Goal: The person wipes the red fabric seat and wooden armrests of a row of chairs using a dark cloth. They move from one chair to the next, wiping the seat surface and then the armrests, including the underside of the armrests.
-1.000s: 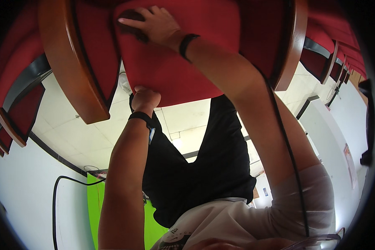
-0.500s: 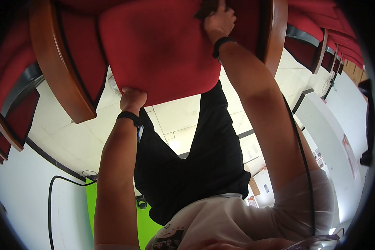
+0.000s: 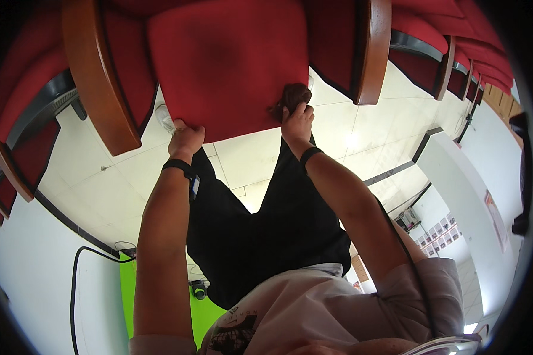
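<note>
We see the red seat (image 3: 231,71) cut off by the upper edge, and it hides some fingers of our left hand (image 3: 186,142). The cards (image 3: 442,232) at right are too small for us to read.

The red seat (image 3: 231,65) lies folded down, a broad pad with rounded corners and a smooth-looking cover, a soft-edged darker patch showing left of its middle. The cloth (image 3: 293,98) is dark brown, bunched into a crumpled wad with uneven folds, and sits against the seat's front right corner, at the edge.
</note>
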